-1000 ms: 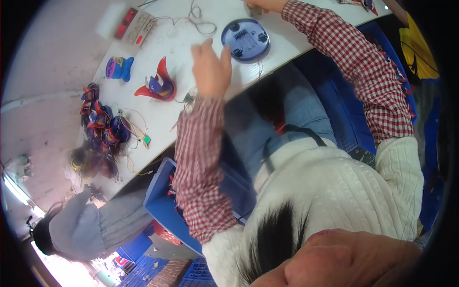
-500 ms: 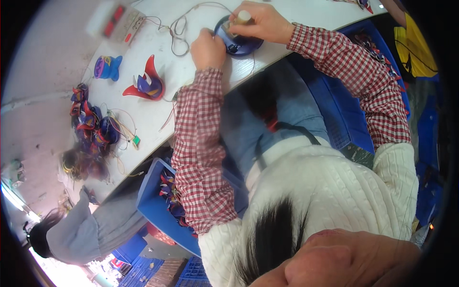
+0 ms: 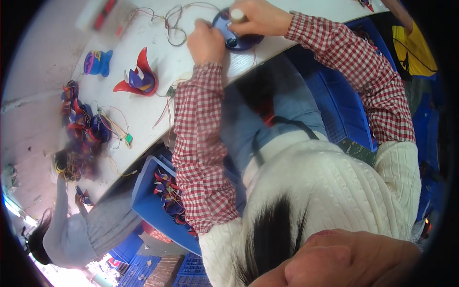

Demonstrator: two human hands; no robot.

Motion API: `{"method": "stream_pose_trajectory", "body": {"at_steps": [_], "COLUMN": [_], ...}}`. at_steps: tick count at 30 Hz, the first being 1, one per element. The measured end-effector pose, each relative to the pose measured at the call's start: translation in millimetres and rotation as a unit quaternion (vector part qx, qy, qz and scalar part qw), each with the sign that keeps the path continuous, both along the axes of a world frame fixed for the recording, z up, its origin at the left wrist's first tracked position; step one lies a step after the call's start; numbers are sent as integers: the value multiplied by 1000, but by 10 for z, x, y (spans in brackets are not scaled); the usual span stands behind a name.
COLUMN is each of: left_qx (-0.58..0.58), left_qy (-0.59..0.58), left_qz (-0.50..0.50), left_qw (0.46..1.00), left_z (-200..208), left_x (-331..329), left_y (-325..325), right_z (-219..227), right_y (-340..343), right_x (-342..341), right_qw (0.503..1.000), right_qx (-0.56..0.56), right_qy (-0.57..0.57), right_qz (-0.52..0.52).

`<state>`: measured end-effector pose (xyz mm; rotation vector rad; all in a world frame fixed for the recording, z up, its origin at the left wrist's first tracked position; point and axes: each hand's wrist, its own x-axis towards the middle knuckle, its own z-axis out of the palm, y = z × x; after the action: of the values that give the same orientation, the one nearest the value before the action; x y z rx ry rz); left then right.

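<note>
A glossy dark blue round plastic part (image 3: 245, 44) lies near the table's front edge, with a thin wire trailing from it. At its left rim my left hand (image 3: 206, 44) is closed, fingertips pinched against the part and mostly hidden. My right hand (image 3: 260, 18) grips a hand tool with a pale, round-ended handle (image 3: 237, 16) over the part; the tool's tip is hidden from view. Left of my hands stands a red, purple and white horn-shaped toy piece (image 3: 140, 79). A small circuit piece with wires (image 3: 171, 91) lies beside my left sleeve.
A blue cup-like toy part (image 3: 98, 63) and a heap of wired toy parts (image 3: 86, 124) occupy the table's left. Loose cable (image 3: 174, 28) curls behind my left hand. Blue bins (image 3: 143, 191) flank my lap. A co-worker in grey (image 3: 86, 229) reaches toward the heap.
The whole view has shifted slightly, moving table things up and left. At the lower left, the co-worker's arm now extends to the heap. My hands stay at the blue part.
</note>
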<state>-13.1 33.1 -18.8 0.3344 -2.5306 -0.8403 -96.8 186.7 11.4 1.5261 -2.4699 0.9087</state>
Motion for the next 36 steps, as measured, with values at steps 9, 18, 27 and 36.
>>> {"method": "stream_pose_trajectory", "body": {"at_steps": [9,18,27,36], "left_qx": [68,174,266,466], "left_qy": [106,-70,41,47], "left_qz": [-87,44,200,162], "left_qw": [988,981,942,869], "left_z": [401,-42,-245,-508], "left_x": [868,2559,2459,2516], "left_y": [71,30,-26,-329], "right_z": [191,122,71,-217], "right_y": [112,-659,-1582,-1879], "right_x": [295,871,1051,812], "right_qw": [962,984,964,949], "right_qx": [57,-60,223,230], "right_qy": [-262,33,71,-26], "right_qz": [-46,162,125,215]}}
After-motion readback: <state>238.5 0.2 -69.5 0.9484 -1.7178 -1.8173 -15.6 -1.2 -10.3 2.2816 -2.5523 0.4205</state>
